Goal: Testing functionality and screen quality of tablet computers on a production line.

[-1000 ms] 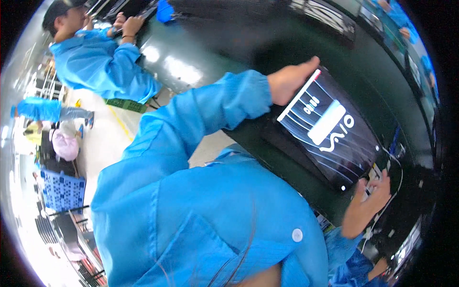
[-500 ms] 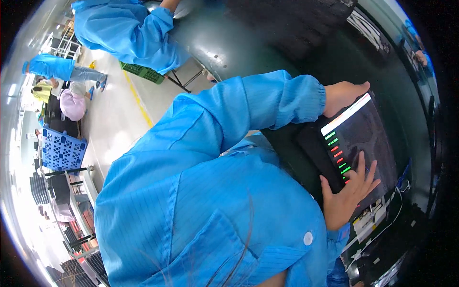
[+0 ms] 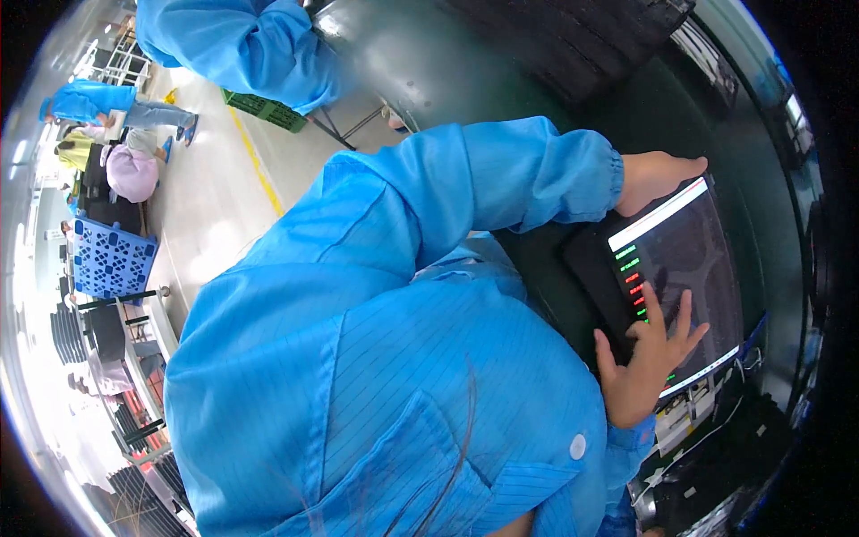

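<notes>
A tablet [image 3: 698, 259] with a dark screen, white bars along two opposite edges and short rows of green and red marks lies at the right, tilted in the picture. Its upper end is held by my left hand [image 3: 658, 177], with the thumb stretched along the edge and the other fingers mostly hidden. Over the lower part of the screen, my right hand [image 3: 642, 369] has its fingers spread; the index finger is at the coloured rows. Whether that fingertip touches the glass, I cannot tell. A black flap or case part [image 3: 595, 273] lies along the tablet's near side.
Beneath the tablet is a dark green table [image 3: 537, 255]. Black stacked items [image 3: 573, 40] stand at the far end. White cables [image 3: 716, 434] run beside small equipment at lower right. A co-worker's blue sleeve [image 3: 242, 54] is at upper left, near a green crate [image 3: 264, 109]. A blue basket [image 3: 112, 258] stands farther left.
The right index finger has moved up the screen along the coloured rows. A white bar now shows at the screen's lower end. The left hand keeps its hold.
</notes>
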{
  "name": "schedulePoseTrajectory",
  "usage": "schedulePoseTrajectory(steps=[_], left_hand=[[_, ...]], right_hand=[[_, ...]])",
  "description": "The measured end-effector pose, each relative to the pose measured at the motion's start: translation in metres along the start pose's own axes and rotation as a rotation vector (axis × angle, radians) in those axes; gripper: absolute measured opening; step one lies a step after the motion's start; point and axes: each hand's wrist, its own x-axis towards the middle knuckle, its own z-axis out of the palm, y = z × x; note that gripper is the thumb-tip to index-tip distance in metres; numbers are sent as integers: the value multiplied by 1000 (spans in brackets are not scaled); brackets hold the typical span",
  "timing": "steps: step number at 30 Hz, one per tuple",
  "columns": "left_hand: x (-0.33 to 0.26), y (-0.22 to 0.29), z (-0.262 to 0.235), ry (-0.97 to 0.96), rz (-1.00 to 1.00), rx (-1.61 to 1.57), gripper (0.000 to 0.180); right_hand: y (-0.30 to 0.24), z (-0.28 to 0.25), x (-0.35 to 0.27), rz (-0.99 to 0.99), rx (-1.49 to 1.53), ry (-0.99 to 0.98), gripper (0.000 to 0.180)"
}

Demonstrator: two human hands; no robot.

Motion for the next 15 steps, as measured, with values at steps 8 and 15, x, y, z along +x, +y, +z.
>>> schedulePoseTrajectory(steps=[8,15], left_hand=[[5,-4,-4,-166,-34,-138,46],[8,-9,-2,-206,-41,-213,48]], right_hand=[[56,-35,80,68,144,210,21],[103,-12,135,106,723,141,15]])
